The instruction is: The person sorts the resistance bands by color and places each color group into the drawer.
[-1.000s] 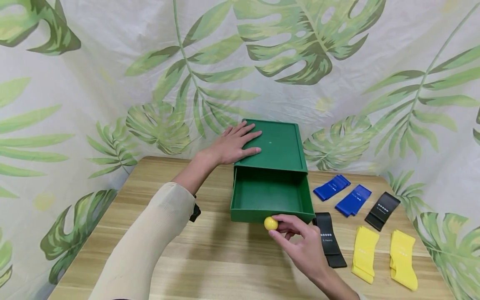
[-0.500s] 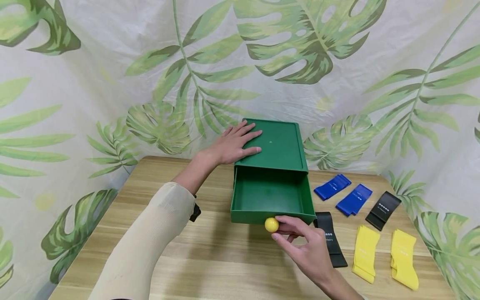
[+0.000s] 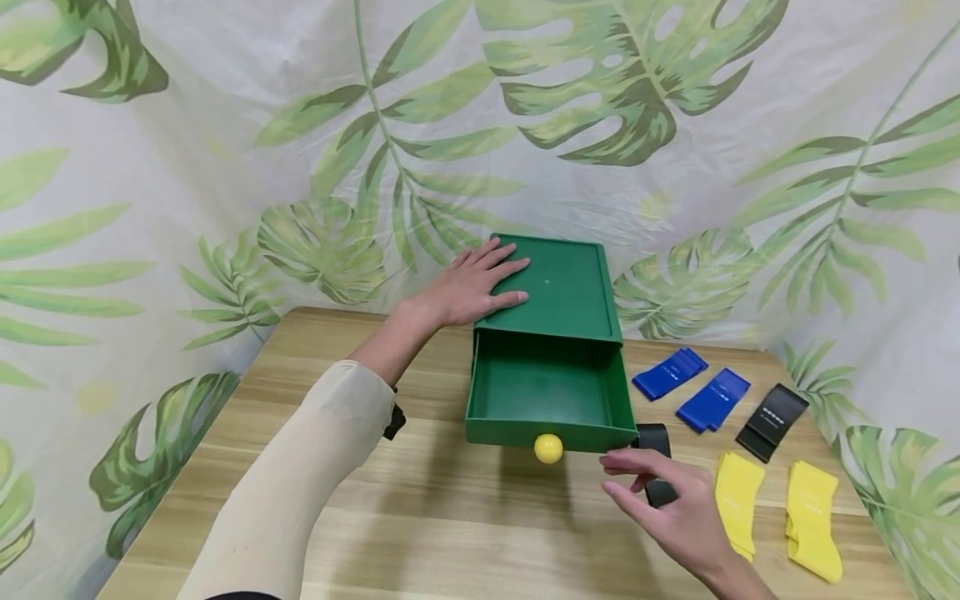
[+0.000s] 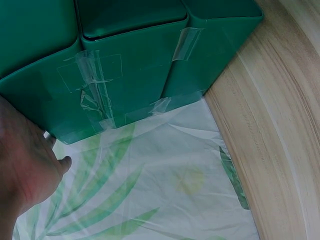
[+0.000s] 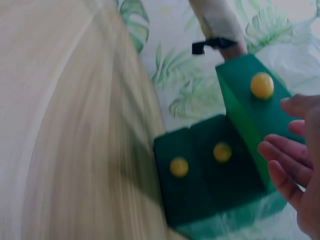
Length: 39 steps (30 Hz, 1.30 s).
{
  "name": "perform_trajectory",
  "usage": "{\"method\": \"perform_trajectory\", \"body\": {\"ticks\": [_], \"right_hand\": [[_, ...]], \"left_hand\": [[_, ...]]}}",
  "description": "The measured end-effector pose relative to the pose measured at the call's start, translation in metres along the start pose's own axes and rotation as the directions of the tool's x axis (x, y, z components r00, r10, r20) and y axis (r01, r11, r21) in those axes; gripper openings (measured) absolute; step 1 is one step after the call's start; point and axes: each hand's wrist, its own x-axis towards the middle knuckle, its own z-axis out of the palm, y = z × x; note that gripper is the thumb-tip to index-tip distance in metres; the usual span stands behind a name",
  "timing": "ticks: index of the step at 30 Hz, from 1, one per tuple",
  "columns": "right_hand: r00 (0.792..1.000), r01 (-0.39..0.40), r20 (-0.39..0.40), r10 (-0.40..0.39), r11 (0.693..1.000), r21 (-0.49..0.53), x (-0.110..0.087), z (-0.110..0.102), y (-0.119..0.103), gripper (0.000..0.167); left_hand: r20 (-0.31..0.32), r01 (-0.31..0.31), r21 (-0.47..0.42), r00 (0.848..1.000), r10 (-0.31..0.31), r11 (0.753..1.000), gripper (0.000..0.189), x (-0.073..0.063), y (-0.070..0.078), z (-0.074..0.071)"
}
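Observation:
A green drawer unit (image 3: 562,287) stands at the back of the table, its top drawer (image 3: 498,432) pulled out with nothing visible inside. My left hand (image 3: 474,287) rests flat, fingers spread, on the left part of the unit's top. On the drawer front sits a round yellow knob (image 3: 548,448). My right hand (image 3: 678,504) is apart from the knob, to its right, with fingers loosely bent and holding nothing. In the right wrist view, the two lower drawers are pushed in, with yellow knobs (image 5: 179,167) of their own. Clear tape (image 4: 92,70) shows on the unit in the left wrist view.
To the right lie blue folded bands (image 3: 670,373), a black band (image 3: 772,421) and yellow bands (image 3: 812,521). Another black band (image 3: 654,437) is partly hidden by my right hand. A leaf-print cloth (image 3: 420,167) hangs behind the wooden table (image 3: 322,500).
My right hand has let go of the yellow knob and moved right, over one black band. The drawer stays pulled out, and my left hand stays on the unit's top.

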Motion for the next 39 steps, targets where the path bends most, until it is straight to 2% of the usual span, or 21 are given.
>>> {"method": "perform_trajectory", "body": {"ticks": [7, 13, 18, 25, 34, 39], "right_hand": [[0.998, 0.040, -0.048, -0.045, 0.994, -0.102, -0.008, -0.027, 0.029, 0.045], [0.996, 0.015, -0.083, -0.026, 0.991, -0.135, -0.006, -0.045, 0.055, 0.043], [0.999, -0.009, -0.045, 0.000, 0.979, -0.203, 0.001, -0.055, 0.074, 0.037], [0.999, -0.027, 0.032, 0.034, 0.977, -0.212, 0.008, -0.059, 0.105, 0.039], [0.987, -0.015, 0.147, 0.062, 0.953, -0.303, 0.018, -0.062, 0.143, 0.039], [0.974, -0.027, 0.206, 0.092, 0.955, -0.296, 0.022, -0.064, 0.155, 0.038]], "left_hand": [[0.007, 0.004, -0.003, 1.000, -0.004, 1.000, 0.072, 0.002, -0.001, 0.000], [0.007, 0.002, -0.001, 1.000, -0.002, 1.000, 0.072, 0.002, -0.001, -0.001], [0.005, 0.002, 0.005, 1.000, -0.002, 1.000, 0.072, 0.001, -0.001, -0.001], [0.005, 0.001, 0.011, 1.000, -0.001, 1.000, 0.073, 0.000, 0.000, 0.000], [0.006, 0.006, -0.004, 1.000, -0.006, 1.000, 0.072, -0.001, -0.001, 0.001], [0.009, 0.003, -0.001, 1.000, -0.003, 1.000, 0.072, -0.001, 0.000, 0.000]]}}
